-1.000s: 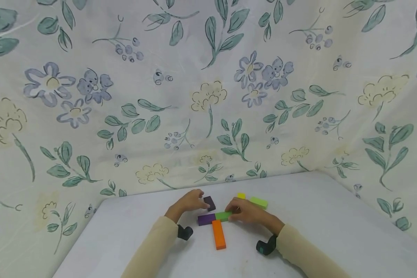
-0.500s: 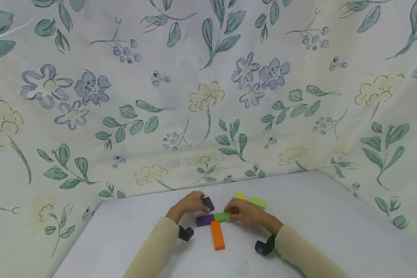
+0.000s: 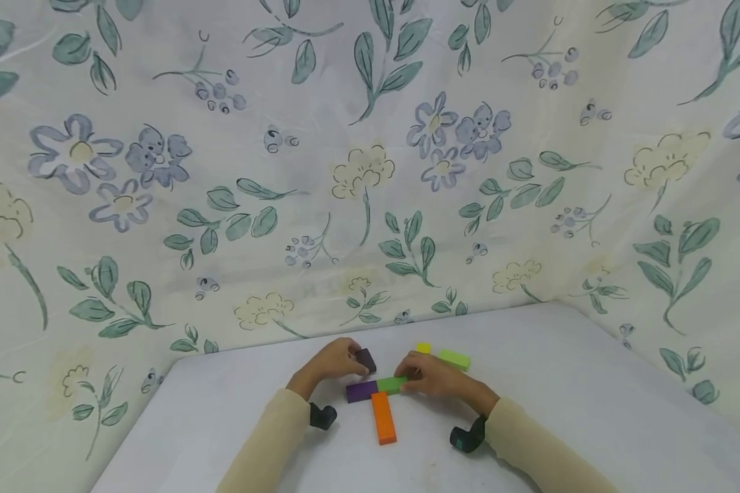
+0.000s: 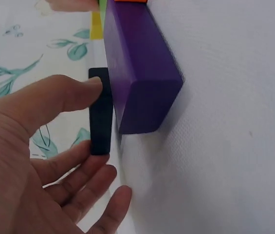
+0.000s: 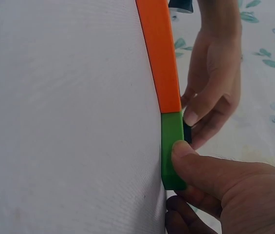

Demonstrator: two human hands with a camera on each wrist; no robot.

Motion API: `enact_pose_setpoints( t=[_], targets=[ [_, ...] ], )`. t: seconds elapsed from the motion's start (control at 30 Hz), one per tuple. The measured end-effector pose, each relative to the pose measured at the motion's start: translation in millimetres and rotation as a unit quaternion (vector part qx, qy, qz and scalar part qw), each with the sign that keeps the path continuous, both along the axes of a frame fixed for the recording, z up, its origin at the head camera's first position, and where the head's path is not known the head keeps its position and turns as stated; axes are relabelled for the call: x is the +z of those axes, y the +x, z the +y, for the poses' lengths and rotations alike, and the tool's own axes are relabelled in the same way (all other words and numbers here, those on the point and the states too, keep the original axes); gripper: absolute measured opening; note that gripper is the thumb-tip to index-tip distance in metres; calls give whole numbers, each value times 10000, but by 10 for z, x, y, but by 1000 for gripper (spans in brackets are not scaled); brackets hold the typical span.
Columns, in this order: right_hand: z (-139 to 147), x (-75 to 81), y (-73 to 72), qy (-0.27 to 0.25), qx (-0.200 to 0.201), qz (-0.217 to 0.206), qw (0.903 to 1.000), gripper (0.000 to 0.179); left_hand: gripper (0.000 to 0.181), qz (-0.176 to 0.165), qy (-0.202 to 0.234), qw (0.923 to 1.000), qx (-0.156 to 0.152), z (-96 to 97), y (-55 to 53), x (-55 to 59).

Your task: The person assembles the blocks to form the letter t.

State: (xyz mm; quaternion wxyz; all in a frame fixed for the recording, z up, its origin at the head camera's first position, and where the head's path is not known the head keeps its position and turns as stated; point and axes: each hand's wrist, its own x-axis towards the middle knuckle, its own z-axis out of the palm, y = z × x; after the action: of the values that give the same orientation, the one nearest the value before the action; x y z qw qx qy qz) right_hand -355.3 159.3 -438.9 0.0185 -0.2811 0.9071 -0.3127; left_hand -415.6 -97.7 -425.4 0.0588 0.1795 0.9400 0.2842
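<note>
My left hand [image 3: 333,359] pinches a black block [image 3: 366,360] between thumb and fingertips, just behind the row of blocks. In the left wrist view the thumb lies on one end of that black block [image 4: 100,117], close beside the purple block [image 4: 144,73]. With thumb and fingers, my right hand [image 3: 434,375] holds the right end of a green block [image 3: 391,385]. The purple block [image 3: 361,392] meets the green one end to end. An orange block [image 3: 384,418] extends toward the front from where those two join.
Beyond the right hand lie a yellow block [image 3: 423,348] and a lime green block [image 3: 454,359]. All stand on a white table [image 3: 530,383], with a floral cloth [image 3: 321,226] hanging behind it. A dark device [image 3: 469,438] is strapped to the right wrist.
The left hand's fingers have closed in on the black block, which they stood around more loosely before. The right hand keeps its hold on the green block. The head view has shifted slightly.
</note>
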Motion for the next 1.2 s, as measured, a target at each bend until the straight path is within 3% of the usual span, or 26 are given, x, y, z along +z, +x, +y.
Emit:
enact_pose_setpoints(
  t=[0.17,0.37,1.2],
  targets=[
    [7,1,-14,26,34,105,9999,20,63,-99,297,9994,-125,-60,-25,0],
    [11,-1,-32,4,41,86,10000,21,61,-317,529,9979,-212,-59,33,19],
    [-2,-9,-18,-10,25,0,10000,21,53,-527,410,9971,-352,15,155,52]
  ],
)
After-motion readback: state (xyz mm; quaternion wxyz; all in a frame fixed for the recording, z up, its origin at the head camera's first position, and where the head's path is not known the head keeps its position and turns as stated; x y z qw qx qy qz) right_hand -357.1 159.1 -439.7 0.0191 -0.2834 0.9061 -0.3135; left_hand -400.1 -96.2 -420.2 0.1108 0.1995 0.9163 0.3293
